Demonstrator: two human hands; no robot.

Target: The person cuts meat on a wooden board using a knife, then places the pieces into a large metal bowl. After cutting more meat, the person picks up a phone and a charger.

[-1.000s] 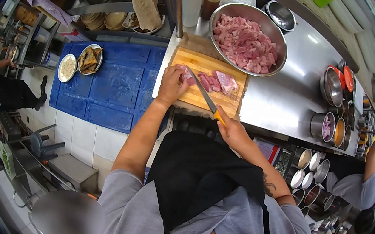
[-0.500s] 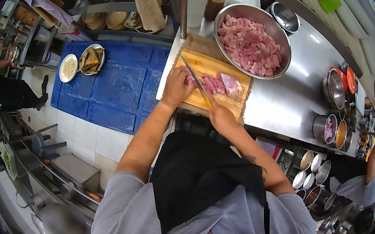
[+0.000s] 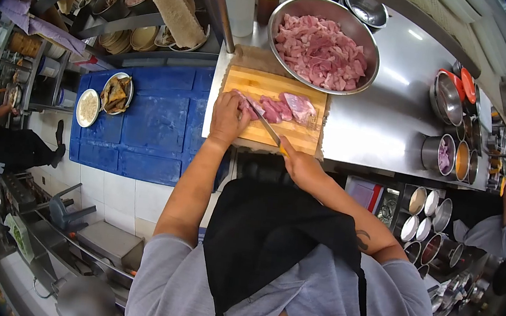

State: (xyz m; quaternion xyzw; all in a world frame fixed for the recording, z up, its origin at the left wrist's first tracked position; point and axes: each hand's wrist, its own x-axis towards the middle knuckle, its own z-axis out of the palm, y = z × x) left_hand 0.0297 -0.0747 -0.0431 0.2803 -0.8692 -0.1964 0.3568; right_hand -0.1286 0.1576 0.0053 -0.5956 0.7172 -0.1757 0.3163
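Note:
My right hand grips a knife by its yellow handle. The blade slants up and left over the wooden cutting board, with its tip at the raw meat near my left fingers. My left hand is closed, fingers curled over the left end of that meat; the fingertips are partly hidden. Raw meat lies in a row across the board, a larger pale-sided chunk at the right end and darker pieces beside the blade. Behind the board stands a big steel bowl heaped with cut raw meat.
A squeeze bottle and a brown sauce bottle stand behind the board by a metal post. On the left, a blue surface holds two plates of food. Steel pots line the counter's right end. Other people are at both sides.
The knife has been drawn back toward me and to the right, its tip now at the meat instead of beyond it. My left hand stays at the meat's left end. The view has shifted slightly.

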